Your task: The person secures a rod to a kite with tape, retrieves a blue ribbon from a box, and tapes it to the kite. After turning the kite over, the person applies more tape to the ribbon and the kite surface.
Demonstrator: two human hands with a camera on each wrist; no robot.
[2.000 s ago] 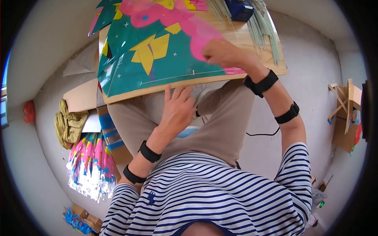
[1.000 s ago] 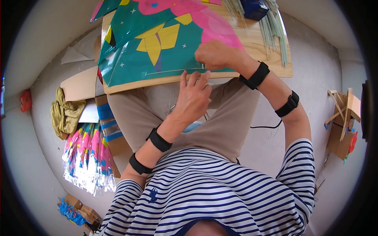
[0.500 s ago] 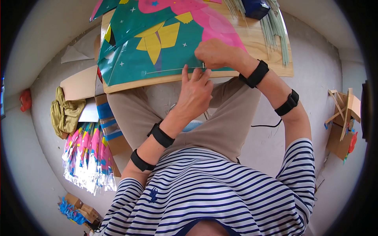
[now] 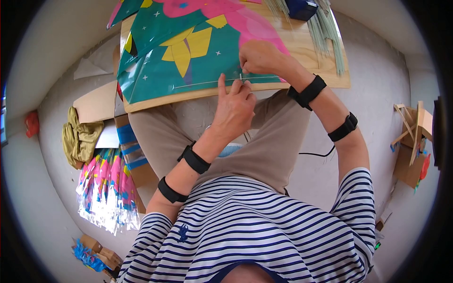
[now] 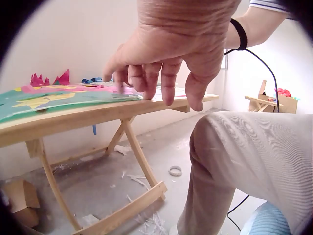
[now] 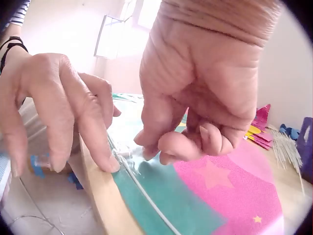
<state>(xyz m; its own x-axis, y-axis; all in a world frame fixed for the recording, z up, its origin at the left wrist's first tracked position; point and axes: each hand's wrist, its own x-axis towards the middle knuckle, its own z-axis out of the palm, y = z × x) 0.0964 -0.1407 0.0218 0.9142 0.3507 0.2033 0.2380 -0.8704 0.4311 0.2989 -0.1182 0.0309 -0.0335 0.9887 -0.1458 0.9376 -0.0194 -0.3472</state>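
A glossy printed sheet [image 4: 207, 61], green and pink with yellow shapes, covers the near part of the table. Along its front edge lies a thin white rod [image 4: 198, 85], with a small white fitting [image 4: 240, 76] partway along. My left hand [image 4: 234, 111] reaches up from below the edge, fingers extended; in the right wrist view a fingertip presses beside the rod. Above the fitting is my right hand [image 4: 262, 56], fingers curled. In the right wrist view its thumb and fingertips pinch at a small clear plastic piece [image 6: 129, 155] by the rod, partly hidden by the fingers.
Bundled pale rods [image 4: 325, 40] and a dark blue box [image 4: 302, 8] stand on the table's [image 4: 337, 78] right side. Similar printed sheets [image 4: 108, 184] hang at the left by a cardboard box [image 4: 141, 172]. A tape roll [image 5: 175, 170] lies on the floor.
Both hands came together at the fitting: my left moved right and up to the sheet's edge, my right moved in beside it. In the last half second they have hardly shifted.
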